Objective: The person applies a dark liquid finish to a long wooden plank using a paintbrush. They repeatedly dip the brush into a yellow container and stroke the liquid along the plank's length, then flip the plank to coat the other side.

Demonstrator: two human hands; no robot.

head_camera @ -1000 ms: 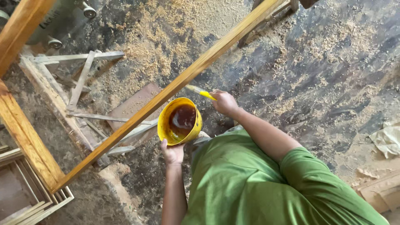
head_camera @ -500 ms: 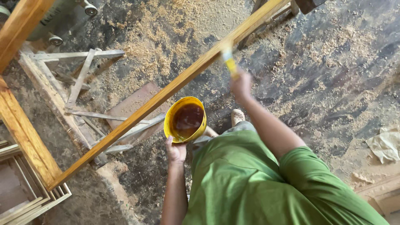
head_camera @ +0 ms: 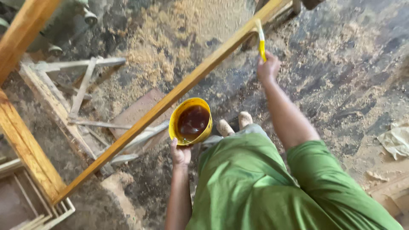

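Gripping: left hand [head_camera: 180, 154] clenched under yellow bucket [head_camera: 190, 121] of brown stain, held level below the rail.
Brushing: right hand [head_camera: 267, 68] clasping yellow brush [head_camera: 260, 41], bristles on wooden rail [head_camera: 170, 99].
Best done: long even strokes along the grain, avoiding drips.

Yellow bowl [head_camera: 191, 122], yellow-handled brush [head_camera: 260, 41], long wooden rail [head_camera: 170, 99].
Bowl: round, tilted, holds dark brown liquid, sits just beside the rail's lower edge. Brush: handle points down, bristle end touching the rail near its upper end. Rail: golden-brown, glossy, runs diagonally from lower left to upper right, above a sawdust-strewn floor.
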